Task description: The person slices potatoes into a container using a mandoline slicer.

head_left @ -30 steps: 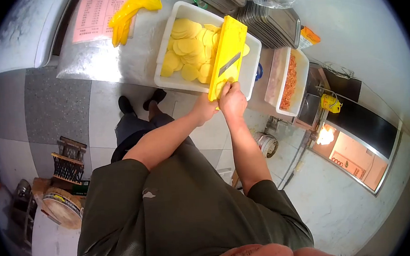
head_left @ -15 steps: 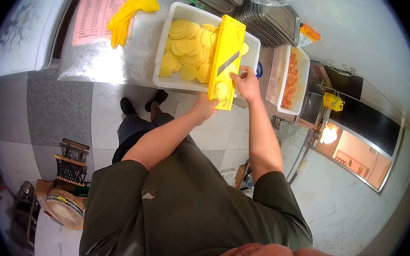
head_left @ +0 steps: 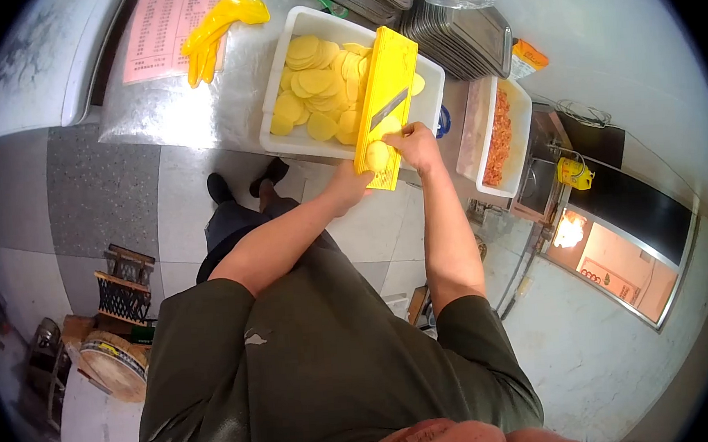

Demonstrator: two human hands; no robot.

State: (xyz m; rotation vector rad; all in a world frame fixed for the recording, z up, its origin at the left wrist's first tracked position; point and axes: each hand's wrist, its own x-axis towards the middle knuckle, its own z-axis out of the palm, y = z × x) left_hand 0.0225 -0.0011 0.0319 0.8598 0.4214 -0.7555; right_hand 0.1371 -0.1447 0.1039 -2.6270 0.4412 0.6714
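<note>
My left hand is closed round the lower end of a yellow slicer, which lies slanted across a white tub. Thin round yellow slices are heaped in the tub, left of the slicer. A pale yellow round piece rests on the slicer's lower part, below its metal blade. At the slicer's right edge, beside that piece, my right hand has its thumb and fingers drawn together; what they grip is too small to tell.
A yellow glove lies on a pink printed sheet at the upper left. Stacked metal trays stand behind the tub. Right of it is a white container of orange-red pieces. A flame shows at the far right.
My right hand left the slicer's lower middle, moved out to its right edge, then came slightly back in. The round piece it covered is now visible. My left hand keeps its hold.
</note>
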